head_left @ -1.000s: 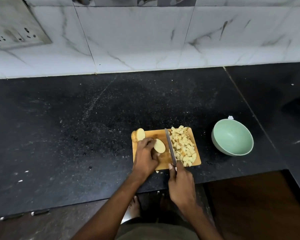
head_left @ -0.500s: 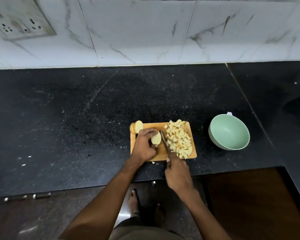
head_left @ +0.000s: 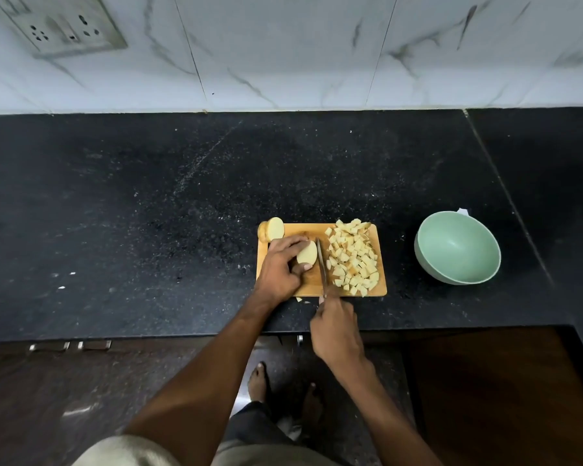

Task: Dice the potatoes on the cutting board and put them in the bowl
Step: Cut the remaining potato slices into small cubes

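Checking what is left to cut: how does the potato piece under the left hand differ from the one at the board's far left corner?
The potato piece under the left hand is gripped by the left hand beside the knife; the corner piece lies untouched. The held piece sits mid-board; the corner piece overhangs the cutting board edge. Both show pale cut faces and remain undiced, unlike the diced pile.
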